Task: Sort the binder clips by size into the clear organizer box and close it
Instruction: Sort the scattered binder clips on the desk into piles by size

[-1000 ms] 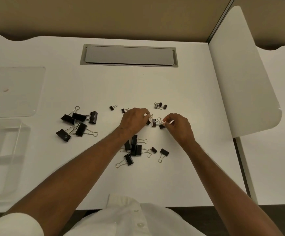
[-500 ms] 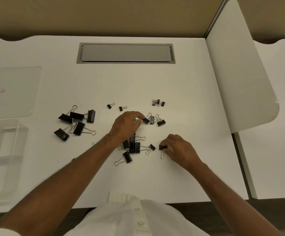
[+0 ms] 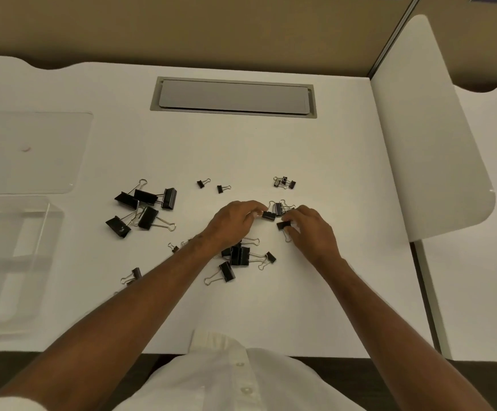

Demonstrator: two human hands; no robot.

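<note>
Pinching small clips: left hand (image 3: 235, 223), right hand (image 3: 312, 229); organizer box (image 3: 13, 262) holds none.

Organizer box (image 3: 10, 262) at the bench's (image 3: 271, 315) left edge, its lid (image 3: 33, 149) behind it. Large binder clips (image 3: 143, 209) lie left of centre; small clips (image 3: 284, 183) behind both hands.

shirt (image 3: 241, 378): white, buttoned front — collar visible | sleeves: short, white | forearms: bare
</note>
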